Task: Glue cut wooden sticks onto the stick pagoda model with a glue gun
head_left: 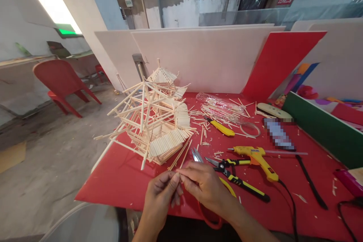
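Note:
My left hand [163,189] and my right hand [200,181] meet fingertip to fingertip over the front edge of the red tabletop. Both are closed in a pinch, and whatever lies between the fingers is too small to make out. Just beyond them stands a pavilion-like model [170,143] built of thin wooden sticks, its near roof partly covered with short sticks. A few loose sticks [180,155] lie between the model and my fingers. Scissors [197,155] lie partly hidden under my right hand, and yellow-black pruning shears [238,181] rest beside it.
A yellow hot glue gun [256,155] with a black cable lies on the right. Behind are a yellow utility knife [222,126], a plastic bag of sticks [221,106] and scattered offcuts. A green board [320,132] borders the right side; white boards [198,58] stand at the back.

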The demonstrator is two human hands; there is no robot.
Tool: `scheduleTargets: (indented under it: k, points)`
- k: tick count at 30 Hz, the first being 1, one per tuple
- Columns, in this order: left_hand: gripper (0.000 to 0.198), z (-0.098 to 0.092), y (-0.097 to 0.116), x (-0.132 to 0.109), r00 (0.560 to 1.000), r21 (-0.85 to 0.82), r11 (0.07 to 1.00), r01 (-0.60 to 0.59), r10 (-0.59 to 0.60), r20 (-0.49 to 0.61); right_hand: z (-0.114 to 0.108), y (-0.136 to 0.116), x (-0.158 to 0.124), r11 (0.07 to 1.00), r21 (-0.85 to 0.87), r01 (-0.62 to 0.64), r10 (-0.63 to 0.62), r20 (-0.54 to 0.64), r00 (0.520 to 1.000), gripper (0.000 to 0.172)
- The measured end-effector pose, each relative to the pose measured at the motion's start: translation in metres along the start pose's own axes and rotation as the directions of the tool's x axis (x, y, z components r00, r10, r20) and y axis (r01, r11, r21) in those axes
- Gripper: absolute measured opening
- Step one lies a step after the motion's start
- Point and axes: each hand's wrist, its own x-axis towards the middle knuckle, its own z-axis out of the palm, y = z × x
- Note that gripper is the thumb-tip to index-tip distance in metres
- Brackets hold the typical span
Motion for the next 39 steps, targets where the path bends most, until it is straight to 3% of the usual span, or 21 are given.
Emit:
scheduleTargets:
  k: [4,10,15,18,22,25,29,35,39]
  points:
    - [0.04,0.003,0.0,-0.001,1.0,0.009,1.0,-0.006,0.006,0.008,0.005,0.003,0.0,0.993,-0.112,0.025,-0.032,-0.068,0.997,0.025]
    - [0.04,0.005,0.003,-0.001,0.999,-0.052,0.999,-0.006,0.003,-0.05,-0.001,0.0,0.0,0.999,0.011,0.036,-0.036,-0.003,0.999,0.029]
    - [0.039,0.004,-0.002,-0.003,0.998,-0.016,0.999,-0.037,0.036,-0.044,-0.001,0.002,0.001,0.997,-0.026,0.071,-0.072,-0.045,0.996,0.024]
    - [0.04,0.008,-0.003,-0.005,0.999,-0.09,0.996,0.009,-0.012,-0.041,0.003,0.004,0.0,0.996,-0.04,0.077,-0.08,-0.09,0.993,0.022]
    - [0.039,0.014,-0.001,-0.007,0.992,-0.259,0.958,0.121,-0.129,-0.015,0.003,0.001,0.0,0.993,0.115,-0.017,0.027,-0.083,0.996,0.022]
    - [0.039,0.016,-0.001,-0.007,0.987,-0.308,0.941,0.139,-0.156,-0.031,0.0,-0.002,0.001,0.978,0.197,-0.072,0.08,-0.031,0.996,0.021]
    - [0.043,0.015,-0.004,-0.006,0.991,-0.261,0.96,0.099,-0.118,-0.058,-0.003,-0.003,0.002,0.977,0.207,-0.06,0.063,-0.007,0.998,0.022]
    - [0.04,0.012,-0.003,-0.003,0.992,-0.068,0.997,-0.046,0.038,-0.123,-0.001,0.0,0.002,0.983,0.171,-0.067,0.073,-0.027,0.997,0.021]
    - [0.04,0.009,-0.003,-0.004,0.993,-0.076,0.997,-0.034,0.025,-0.119,0.001,0.002,0.001,0.992,0.125,-0.024,0.027,-0.02,0.999,0.025]
